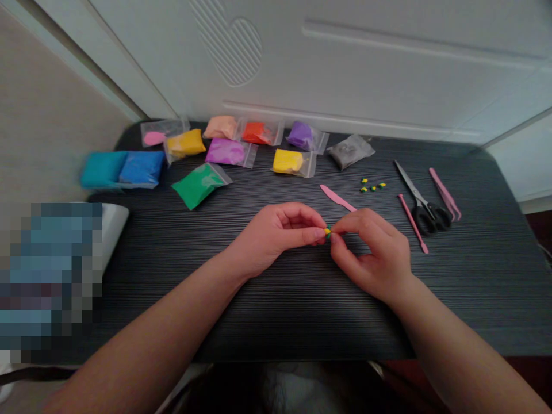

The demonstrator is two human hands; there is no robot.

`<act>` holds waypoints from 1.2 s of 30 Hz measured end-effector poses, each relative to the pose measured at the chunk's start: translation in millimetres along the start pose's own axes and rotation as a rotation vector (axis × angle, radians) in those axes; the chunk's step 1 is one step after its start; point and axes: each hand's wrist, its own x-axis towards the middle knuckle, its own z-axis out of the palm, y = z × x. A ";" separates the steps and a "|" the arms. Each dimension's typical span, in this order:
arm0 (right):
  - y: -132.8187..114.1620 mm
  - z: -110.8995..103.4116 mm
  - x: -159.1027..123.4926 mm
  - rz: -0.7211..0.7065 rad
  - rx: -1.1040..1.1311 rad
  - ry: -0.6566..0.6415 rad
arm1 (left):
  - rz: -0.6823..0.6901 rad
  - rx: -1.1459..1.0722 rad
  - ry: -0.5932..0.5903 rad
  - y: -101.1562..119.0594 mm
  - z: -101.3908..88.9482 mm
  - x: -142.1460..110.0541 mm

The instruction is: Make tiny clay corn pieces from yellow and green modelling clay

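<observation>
Inspection note: both hands joined at one small piece, mid-table.
I find the left hand point(276, 233) narrowed, pinching the yellow-and-green piece point(328, 231) between thumb and fingertips; the right hand point(375, 247) is also narrowed, its thumb and fingertip closed on the piece's right side. I log black ribbed surface between my hands and the near edge of the table point(267, 310). Beyond the right hand lies the pink knife point(338, 198), its near end hidden by that hand; four small yellow-and-green pieces point(373, 187) sit farther out. To the right I record the pink stick point(413, 223), black-handled scissors point(416, 198) and pink tweezers point(444, 192), with tabletop showing between them and the right edge. The green bag point(200, 185) lies beyond the left hand; the teal pack point(102, 169) is at the left edge.
</observation>
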 end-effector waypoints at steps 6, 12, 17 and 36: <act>-0.1 -0.9 -0.8 0.007 0.009 -0.002 | 0.010 0.005 0.000 -2.1 0.9 -0.5; -0.2 -0.7 -1.3 0.007 0.021 -0.011 | 0.004 -0.004 0.021 -1.8 2.1 -0.6; 0.2 -0.9 -1.1 0.005 0.017 -0.008 | 0.002 -0.003 0.033 -1.2 2.5 -0.7; -2.0 -2.1 0.5 0.008 0.030 -0.033 | -0.030 0.009 0.010 0.2 0.6 -1.1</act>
